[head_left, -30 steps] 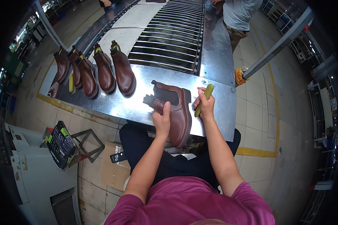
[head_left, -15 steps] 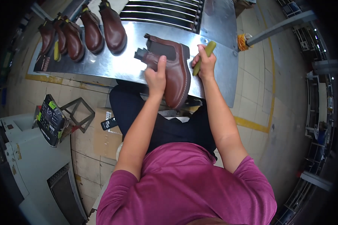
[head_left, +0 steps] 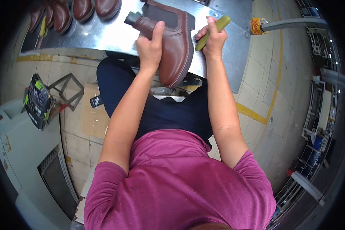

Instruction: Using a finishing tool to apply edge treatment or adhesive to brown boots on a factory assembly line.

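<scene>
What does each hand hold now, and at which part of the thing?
The left hand grips the brown ankle boot at its upper shaft, near the heel. The right hand is closed around the middle of an olive-green stick-shaped tool.

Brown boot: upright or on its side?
On its side: brown boot shows its flank, toe overhanging the metal table, left hand gripping it.
</scene>
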`<action>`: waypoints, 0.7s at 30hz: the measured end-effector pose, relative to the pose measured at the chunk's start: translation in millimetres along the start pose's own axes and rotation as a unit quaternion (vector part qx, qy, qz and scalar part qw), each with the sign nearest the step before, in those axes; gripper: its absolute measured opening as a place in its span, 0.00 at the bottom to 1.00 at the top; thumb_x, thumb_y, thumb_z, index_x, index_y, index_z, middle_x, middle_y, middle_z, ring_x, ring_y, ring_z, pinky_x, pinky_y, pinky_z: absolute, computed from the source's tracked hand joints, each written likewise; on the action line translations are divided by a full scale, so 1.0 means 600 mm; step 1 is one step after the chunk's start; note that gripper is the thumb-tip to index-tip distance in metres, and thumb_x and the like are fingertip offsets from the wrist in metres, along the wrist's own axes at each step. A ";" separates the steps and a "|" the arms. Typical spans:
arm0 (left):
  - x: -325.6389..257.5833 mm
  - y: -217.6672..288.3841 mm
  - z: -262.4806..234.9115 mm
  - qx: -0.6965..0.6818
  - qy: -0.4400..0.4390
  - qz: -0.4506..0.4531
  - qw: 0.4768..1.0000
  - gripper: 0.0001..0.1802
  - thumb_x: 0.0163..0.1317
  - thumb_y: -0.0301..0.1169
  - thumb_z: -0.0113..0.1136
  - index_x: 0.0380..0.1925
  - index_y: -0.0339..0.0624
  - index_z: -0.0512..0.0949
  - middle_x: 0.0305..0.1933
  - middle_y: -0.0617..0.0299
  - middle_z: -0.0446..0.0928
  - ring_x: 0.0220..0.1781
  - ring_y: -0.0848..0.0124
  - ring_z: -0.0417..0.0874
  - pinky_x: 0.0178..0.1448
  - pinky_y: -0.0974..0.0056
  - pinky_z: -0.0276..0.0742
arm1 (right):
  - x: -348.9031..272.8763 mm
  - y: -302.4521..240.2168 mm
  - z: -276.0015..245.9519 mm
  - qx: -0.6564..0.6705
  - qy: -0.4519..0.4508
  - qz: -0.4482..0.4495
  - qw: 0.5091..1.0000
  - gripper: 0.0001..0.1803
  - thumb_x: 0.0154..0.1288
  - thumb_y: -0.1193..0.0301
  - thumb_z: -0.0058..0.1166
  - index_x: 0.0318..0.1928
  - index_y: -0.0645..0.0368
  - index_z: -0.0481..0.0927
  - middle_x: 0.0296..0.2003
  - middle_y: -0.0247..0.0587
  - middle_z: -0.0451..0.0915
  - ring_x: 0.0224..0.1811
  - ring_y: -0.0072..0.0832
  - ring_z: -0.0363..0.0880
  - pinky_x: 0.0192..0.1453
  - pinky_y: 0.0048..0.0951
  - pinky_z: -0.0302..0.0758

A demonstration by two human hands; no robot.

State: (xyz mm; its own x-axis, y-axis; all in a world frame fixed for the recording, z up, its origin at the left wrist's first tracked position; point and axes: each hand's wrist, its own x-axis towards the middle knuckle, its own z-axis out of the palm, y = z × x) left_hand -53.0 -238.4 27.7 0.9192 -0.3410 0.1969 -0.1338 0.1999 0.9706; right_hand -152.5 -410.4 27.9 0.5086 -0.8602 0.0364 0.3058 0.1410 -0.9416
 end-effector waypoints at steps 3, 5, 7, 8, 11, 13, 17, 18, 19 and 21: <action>-0.004 0.003 -0.010 0.020 -0.046 -0.046 0.998 0.26 0.72 0.49 0.63 0.40 0.31 0.84 0.37 0.60 0.85 0.42 0.72 0.81 0.51 0.66 0.74 | -0.002 0.001 0.002 0.006 -0.002 -0.015 1.000 0.16 0.72 0.63 0.61 0.48 0.63 0.77 0.19 0.38 0.74 0.15 0.27 0.73 0.19 0.31 0.73; -0.005 0.004 -0.012 0.020 -0.038 -0.040 0.998 0.26 0.72 0.49 0.64 0.40 0.31 0.84 0.37 0.60 0.85 0.42 0.72 0.81 0.52 0.66 0.74 | -0.001 0.000 0.004 0.013 -0.005 -0.018 1.000 0.16 0.72 0.63 0.61 0.48 0.63 0.77 0.19 0.37 0.74 0.16 0.27 0.73 0.19 0.31 0.74; -0.003 0.007 -0.003 -0.003 0.007 -0.006 1.000 0.25 0.67 0.47 0.69 0.38 0.29 0.86 0.34 0.54 0.88 0.37 0.67 0.87 0.47 0.61 0.79 | -0.005 -0.003 0.001 -0.002 -0.010 -0.002 1.000 0.16 0.72 0.63 0.62 0.49 0.64 0.77 0.19 0.37 0.74 0.16 0.27 0.74 0.20 0.31 0.74; -0.002 0.009 0.000 -0.002 0.000 -0.002 1.000 0.25 0.67 0.47 0.69 0.38 0.29 0.86 0.34 0.54 0.88 0.37 0.67 0.87 0.47 0.61 0.79 | -0.003 -0.003 0.000 0.003 -0.005 -0.006 1.000 0.16 0.72 0.63 0.62 0.49 0.64 0.77 0.19 0.37 0.74 0.16 0.27 0.74 0.20 0.31 0.74; -0.007 0.022 0.009 0.080 0.063 0.021 0.995 0.25 0.62 0.45 0.75 0.44 0.31 0.86 0.41 0.54 0.89 0.41 0.64 0.89 0.51 0.61 0.81 | -0.002 0.001 -0.011 0.009 -0.002 0.018 1.000 0.20 0.71 0.61 0.64 0.52 0.63 0.77 0.19 0.37 0.73 0.17 0.29 0.74 0.23 0.34 0.76; 0.012 0.038 0.009 0.120 0.078 0.055 0.988 0.23 0.61 0.46 0.76 0.39 0.33 0.86 0.40 0.54 0.89 0.41 0.64 0.88 0.52 0.60 0.81 | 0.000 0.003 -0.008 0.006 -0.007 0.006 1.000 0.20 0.71 0.61 0.65 0.52 0.63 0.78 0.19 0.37 0.74 0.17 0.28 0.74 0.23 0.33 0.76; 0.046 0.046 0.014 0.163 0.058 0.078 0.982 0.19 0.61 0.43 0.76 0.38 0.37 0.85 0.39 0.59 0.87 0.42 0.67 0.86 0.53 0.60 0.79 | -0.008 -0.020 0.012 0.004 0.021 0.019 1.000 0.16 0.73 0.64 0.61 0.50 0.64 0.78 0.19 0.33 0.72 0.17 0.22 0.71 0.22 0.26 0.71; 0.046 0.044 0.020 0.168 0.047 0.080 0.981 0.19 0.61 0.43 0.76 0.38 0.37 0.85 0.39 0.59 0.87 0.42 0.67 0.86 0.53 0.60 0.79 | -0.011 -0.027 0.014 0.000 0.047 0.044 0.998 0.13 0.74 0.67 0.59 0.49 0.65 0.78 0.17 0.29 0.68 0.15 0.19 0.68 0.20 0.22 0.67; 0.048 0.043 0.030 0.155 0.045 0.087 0.983 0.20 0.61 0.43 0.76 0.40 0.37 0.85 0.38 0.59 0.87 0.41 0.66 0.86 0.53 0.60 0.79 | -0.003 -0.022 0.004 -0.003 0.018 0.033 0.999 0.19 0.72 0.68 0.60 0.57 0.66 0.76 0.18 0.31 0.69 0.17 0.21 0.71 0.22 0.23 0.71; 0.048 0.039 0.042 0.168 0.027 0.103 0.980 0.24 0.59 0.43 0.77 0.46 0.37 0.83 0.38 0.59 0.87 0.41 0.65 0.86 0.55 0.59 0.79 | -0.003 -0.011 -0.015 -0.007 0.007 0.006 1.000 0.18 0.72 0.65 0.61 0.54 0.64 0.78 0.19 0.32 0.73 0.19 0.21 0.74 0.24 0.24 0.73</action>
State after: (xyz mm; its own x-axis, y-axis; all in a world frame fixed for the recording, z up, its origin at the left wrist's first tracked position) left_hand -38.7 -266.6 59.3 0.8768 -0.2742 0.3950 -0.4250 -0.0575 0.9034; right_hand -162.6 -414.2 30.8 0.5015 -0.8649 0.0206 0.2886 0.1448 -0.9464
